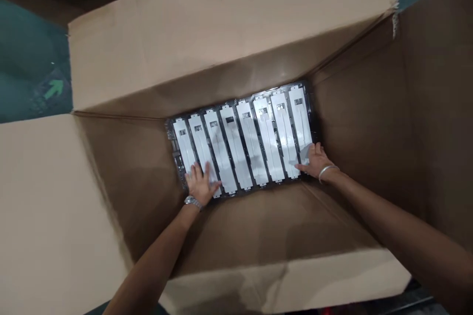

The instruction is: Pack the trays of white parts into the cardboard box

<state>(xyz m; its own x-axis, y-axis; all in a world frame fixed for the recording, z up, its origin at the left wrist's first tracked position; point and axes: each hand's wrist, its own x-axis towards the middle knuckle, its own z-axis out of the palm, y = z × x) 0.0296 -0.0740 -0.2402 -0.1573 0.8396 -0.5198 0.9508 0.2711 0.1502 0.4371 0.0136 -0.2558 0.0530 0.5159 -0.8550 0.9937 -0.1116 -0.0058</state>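
Note:
Deep inside a large cardboard box [121,177] lies a dark plastic tray [179,161]. Several long white parts [247,145] sit side by side in it, each with a small rectangular cutout near its far end. My left hand [201,184], with a metal watch at the wrist, rests spread over the near ends of the leftmost parts. Over the near right corner of the tray is my right hand [315,161], thumb apart from the fingers, at the rightmost white part [300,113]. A bangle circles that wrist. Neither hand is closed around anything.
The box's flaps are folded outward: the far flap [229,15], the left flap [51,206] and the near flap [295,280]. Tall brown walls surround the tray on all sides. A green floor [25,69] with a bright green arrow [54,88] shows beyond the upper left.

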